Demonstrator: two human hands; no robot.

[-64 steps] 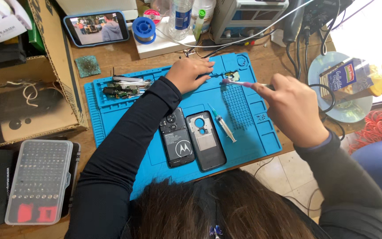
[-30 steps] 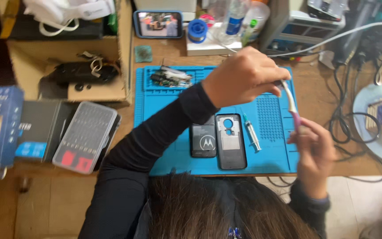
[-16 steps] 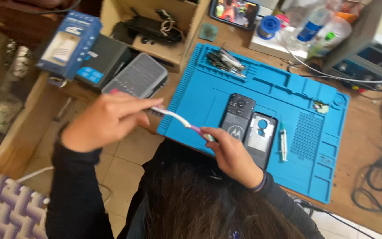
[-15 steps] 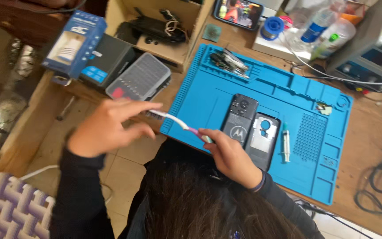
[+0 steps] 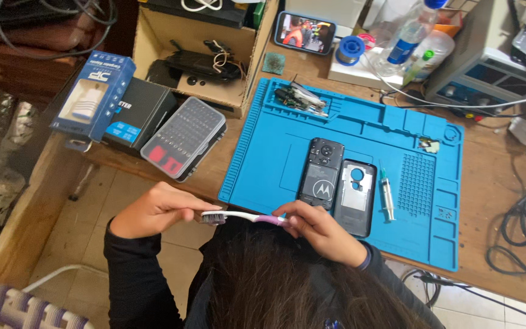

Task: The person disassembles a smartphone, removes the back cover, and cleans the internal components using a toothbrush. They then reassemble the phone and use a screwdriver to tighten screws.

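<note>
I hold a toothbrush (image 5: 245, 216) with a white neck and a purple handle level in front of me, just off the near edge of the blue work mat (image 5: 275, 146). My right hand (image 5: 324, 230) grips the purple handle. My left hand (image 5: 153, 210) is curled at the bristle head, fingers pinching it. On the mat lie a black phone body (image 5: 319, 173), back up, and beside it a dark back cover (image 5: 354, 198) with a round camera hole. A small syringe (image 5: 387, 195) lies to their right.
A pile of tweezers and tools (image 5: 299, 99) sits at the mat's far left corner. A clear bit case (image 5: 184, 137), two boxes (image 5: 95, 94) and a cardboard box (image 5: 196, 55) stand left of the mat. A lit phone (image 5: 305, 31), solder spool (image 5: 351, 49), bottles (image 5: 409, 39) and cables (image 5: 525, 213) lie behind and right.
Both hands left the mat and came to the near edge. The left hand closed in on the brush head, and the brush levelled out. The view swung right and steadied.
</note>
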